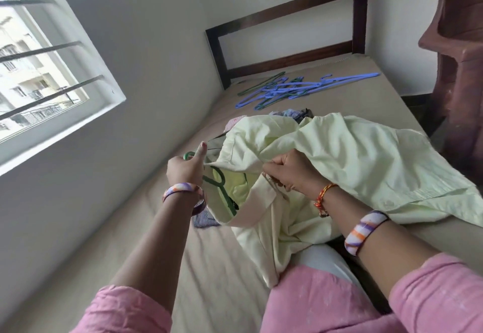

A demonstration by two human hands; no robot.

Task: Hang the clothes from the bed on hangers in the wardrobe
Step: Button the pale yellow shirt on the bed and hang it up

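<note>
Gripping the hook of a green hanger [220,189], her left hand [186,169] holds it up inside the collar of a pale yellow-green shirt [339,160]. Her right hand [290,170] pinches the shirt's fabric, perhaps near a button. More hangers [295,89] lie near the headboard [287,32] on the bed [214,267].

Bed [162,228] with tan sheet and dark wooden headboard [287,32]. Near the headboard, a pile of blue and green hangers [292,89]. Mid-bed, a pale green garment [366,160] spread out, with small clothes [295,113] just behind it.
</note>
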